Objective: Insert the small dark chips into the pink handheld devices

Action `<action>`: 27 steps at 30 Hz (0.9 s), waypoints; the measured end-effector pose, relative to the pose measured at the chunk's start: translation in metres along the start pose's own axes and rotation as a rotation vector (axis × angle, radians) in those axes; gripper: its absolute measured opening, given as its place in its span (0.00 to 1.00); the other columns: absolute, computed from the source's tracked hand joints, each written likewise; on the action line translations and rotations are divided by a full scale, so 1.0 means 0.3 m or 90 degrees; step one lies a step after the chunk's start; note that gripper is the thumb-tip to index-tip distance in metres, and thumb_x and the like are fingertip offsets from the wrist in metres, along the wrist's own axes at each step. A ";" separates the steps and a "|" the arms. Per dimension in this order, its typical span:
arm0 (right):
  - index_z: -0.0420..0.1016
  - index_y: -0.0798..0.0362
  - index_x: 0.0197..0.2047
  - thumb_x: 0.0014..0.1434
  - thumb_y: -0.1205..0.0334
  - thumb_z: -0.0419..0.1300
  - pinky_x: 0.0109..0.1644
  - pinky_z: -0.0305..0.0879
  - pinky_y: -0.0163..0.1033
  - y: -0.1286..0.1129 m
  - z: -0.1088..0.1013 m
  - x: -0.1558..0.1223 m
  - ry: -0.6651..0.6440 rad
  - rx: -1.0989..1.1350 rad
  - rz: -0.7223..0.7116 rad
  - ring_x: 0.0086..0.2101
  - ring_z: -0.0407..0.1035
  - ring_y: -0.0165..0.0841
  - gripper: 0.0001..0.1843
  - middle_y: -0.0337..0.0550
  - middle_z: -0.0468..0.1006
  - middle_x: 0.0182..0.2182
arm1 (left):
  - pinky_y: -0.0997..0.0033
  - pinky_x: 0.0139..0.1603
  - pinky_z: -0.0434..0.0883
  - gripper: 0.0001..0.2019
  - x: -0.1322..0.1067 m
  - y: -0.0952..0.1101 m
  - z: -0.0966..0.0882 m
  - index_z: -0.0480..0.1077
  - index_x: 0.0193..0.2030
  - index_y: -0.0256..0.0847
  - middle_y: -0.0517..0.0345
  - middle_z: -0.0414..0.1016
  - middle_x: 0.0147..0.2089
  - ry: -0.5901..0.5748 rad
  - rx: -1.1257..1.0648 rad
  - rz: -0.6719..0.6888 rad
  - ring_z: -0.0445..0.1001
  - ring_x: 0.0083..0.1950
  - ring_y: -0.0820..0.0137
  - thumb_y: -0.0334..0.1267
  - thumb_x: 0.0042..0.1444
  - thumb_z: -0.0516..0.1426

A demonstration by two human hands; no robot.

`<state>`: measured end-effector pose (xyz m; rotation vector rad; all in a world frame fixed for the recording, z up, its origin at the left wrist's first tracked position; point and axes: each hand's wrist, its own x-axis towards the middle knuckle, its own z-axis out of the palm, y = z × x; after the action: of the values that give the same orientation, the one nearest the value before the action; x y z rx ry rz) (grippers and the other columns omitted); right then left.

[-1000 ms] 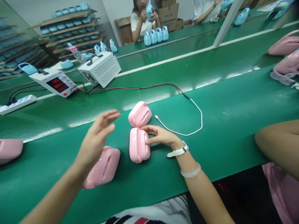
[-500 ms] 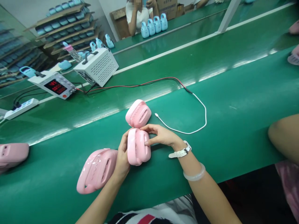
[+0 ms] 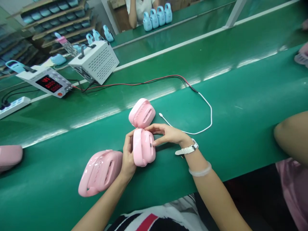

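Note:
A pink plastic device (image 3: 143,148) stands on the green belt (image 3: 240,128) in front of me, and both hands grip it. My left hand (image 3: 127,157) wraps its left side. My right hand (image 3: 168,134), with a white watch on the wrist, pinches its right edge and top. A second pink device (image 3: 141,113) sits just behind it, touching. A third pink device (image 3: 101,171) lies on its side to the left of my left wrist. A white cable plug (image 3: 160,115) rests right of the second device.
The white cable (image 3: 209,123) loops right and joins red-black wires to a power supply with a red display (image 3: 47,82) and a white vented box (image 3: 96,61). Another pink device (image 3: 9,155) lies far left. A co-worker's arm (image 3: 291,134) is at right. Blue devices (image 3: 156,14) stand far back.
My left hand came down from the air and closed on the left side of the middle pink device. My right hand stayed on it. The view shifted slightly downward.

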<state>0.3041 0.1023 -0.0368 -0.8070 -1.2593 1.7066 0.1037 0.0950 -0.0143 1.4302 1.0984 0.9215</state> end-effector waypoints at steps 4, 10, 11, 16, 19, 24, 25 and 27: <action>0.73 0.54 0.49 0.45 0.60 0.70 0.57 0.65 0.42 -0.062 -0.004 -0.064 0.085 -0.133 0.014 0.52 0.67 0.37 0.26 0.46 0.73 0.51 | 0.66 0.57 0.66 0.21 0.011 -0.011 0.005 0.64 0.52 0.45 0.55 0.69 0.54 -0.004 -0.023 0.011 0.68 0.56 0.61 0.45 0.51 0.59; 0.78 0.57 0.36 0.50 0.51 0.65 0.40 0.67 0.37 -0.093 0.148 -0.114 0.268 -0.210 0.068 0.36 0.71 0.34 0.17 0.47 0.78 0.35 | 0.62 0.58 0.64 0.20 0.014 -0.005 0.018 0.64 0.51 0.42 0.53 0.69 0.53 -0.008 -0.053 0.012 0.68 0.55 0.60 0.41 0.51 0.58; 0.78 0.58 0.34 0.50 0.50 0.64 0.38 0.66 0.36 -0.091 0.171 -0.113 0.300 -0.210 0.077 0.32 0.70 0.32 0.18 0.46 0.78 0.32 | 0.62 0.58 0.64 0.20 0.015 -0.006 0.020 0.64 0.51 0.41 0.52 0.69 0.52 -0.008 -0.055 0.015 0.68 0.55 0.61 0.40 0.51 0.58; 0.75 0.58 0.27 0.47 0.47 0.63 0.31 0.61 0.34 -0.094 0.218 -0.101 0.379 -0.218 0.150 0.25 0.64 0.27 0.19 0.43 0.74 0.25 | 0.62 0.57 0.64 0.20 0.013 -0.017 0.023 0.64 0.52 0.40 0.51 0.70 0.52 -0.002 -0.060 0.030 0.69 0.54 0.61 0.37 0.50 0.56; 0.74 0.58 0.29 0.42 0.48 0.66 0.31 0.61 0.33 -0.100 0.218 -0.100 0.398 -0.209 0.199 0.26 0.64 0.27 0.20 0.43 0.73 0.25 | 0.61 0.59 0.63 0.21 0.014 -0.024 0.022 0.64 0.52 0.40 0.50 0.70 0.54 -0.012 -0.070 0.037 0.68 0.56 0.60 0.36 0.50 0.55; 0.71 0.57 0.27 0.41 0.46 0.65 0.29 0.59 0.33 -0.085 0.220 -0.103 0.411 -0.213 0.219 0.24 0.61 0.26 0.21 0.40 0.69 0.23 | 0.56 0.65 0.59 0.22 0.021 -0.037 0.044 0.64 0.53 0.40 0.48 0.68 0.57 -0.011 -0.095 0.020 0.65 0.61 0.57 0.33 0.48 0.54; 0.71 0.57 0.27 0.42 0.45 0.65 0.29 0.59 0.33 -0.080 0.221 -0.105 0.410 -0.208 0.218 0.24 0.61 0.25 0.22 0.40 0.69 0.23 | 0.55 0.66 0.57 0.23 0.012 -0.030 0.046 0.64 0.54 0.40 0.47 0.67 0.59 -0.003 -0.091 0.018 0.64 0.63 0.57 0.33 0.48 0.54; 0.72 0.58 0.27 0.42 0.45 0.65 0.30 0.58 0.33 -0.069 0.224 -0.108 0.419 -0.196 0.220 0.23 0.61 0.25 0.22 0.40 0.69 0.23 | 0.52 0.70 0.51 0.26 -0.026 0.006 0.029 0.62 0.59 0.41 0.47 0.62 0.64 0.017 -0.082 0.023 0.58 0.67 0.58 0.34 0.51 0.53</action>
<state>0.2653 0.0480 0.0028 -1.6877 -0.9552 1.3225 0.1100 0.0851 -0.0136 1.3391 1.0169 1.0225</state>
